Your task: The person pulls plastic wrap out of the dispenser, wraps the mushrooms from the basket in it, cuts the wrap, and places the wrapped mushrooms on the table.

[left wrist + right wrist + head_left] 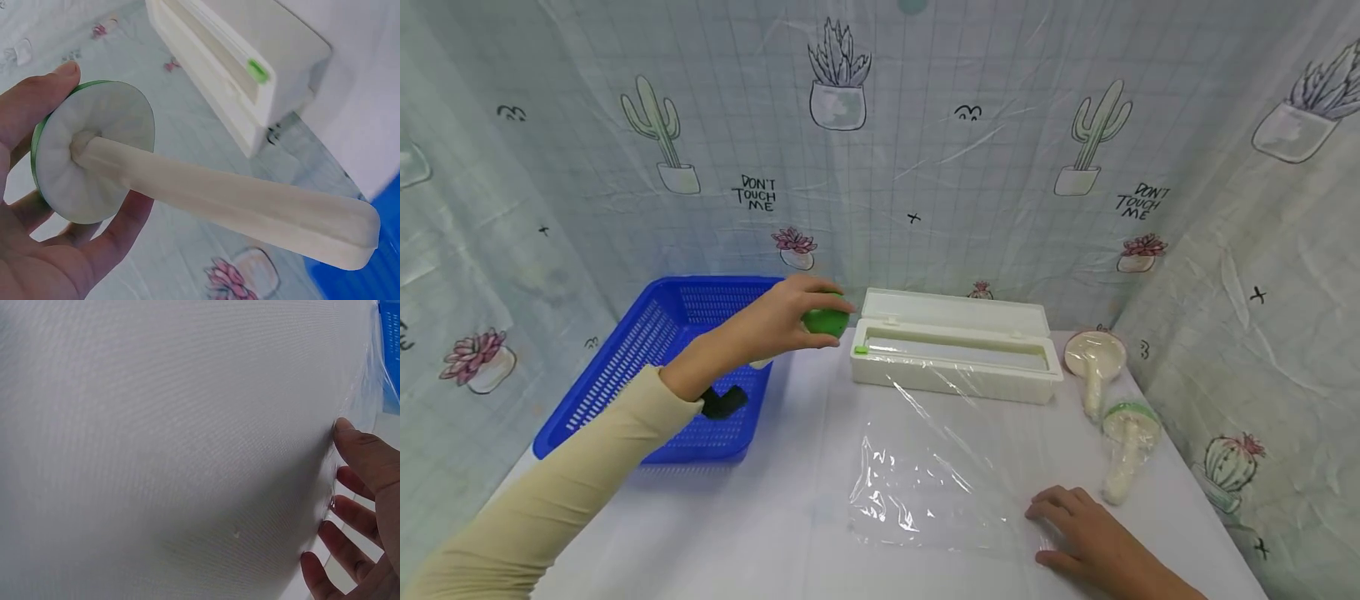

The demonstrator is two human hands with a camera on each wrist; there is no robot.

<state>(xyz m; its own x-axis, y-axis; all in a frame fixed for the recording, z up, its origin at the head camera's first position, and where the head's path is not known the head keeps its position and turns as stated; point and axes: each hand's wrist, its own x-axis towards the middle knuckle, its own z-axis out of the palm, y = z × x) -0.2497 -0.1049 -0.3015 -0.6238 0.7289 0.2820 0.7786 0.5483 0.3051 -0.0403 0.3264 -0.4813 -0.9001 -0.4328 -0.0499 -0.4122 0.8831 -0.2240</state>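
Observation:
My left hand (793, 310) grips a mushroom (826, 323) by the rim of its green cap, above the table between the blue basket and the white box. In the left wrist view the mushroom's pale underside and long white stem (237, 200) stick out from the fingers. A sheet of clear cling film (925, 492) lies on the table, drawn out from the white cling film dispenser (955, 379). My right hand (1078, 533) rests at the film's right edge, with its fingertips down on the surface. Nothing is held in it.
The blue basket (658, 458) stands at the left, with a dark item (724, 403) partly hidden behind the left forearm. Two film-wrapped mushrooms, one pale (1093, 367) and one green-capped (1126, 450), lie at the right. The dispenser's lid (955, 310) is raised. Printed curtains surround the table.

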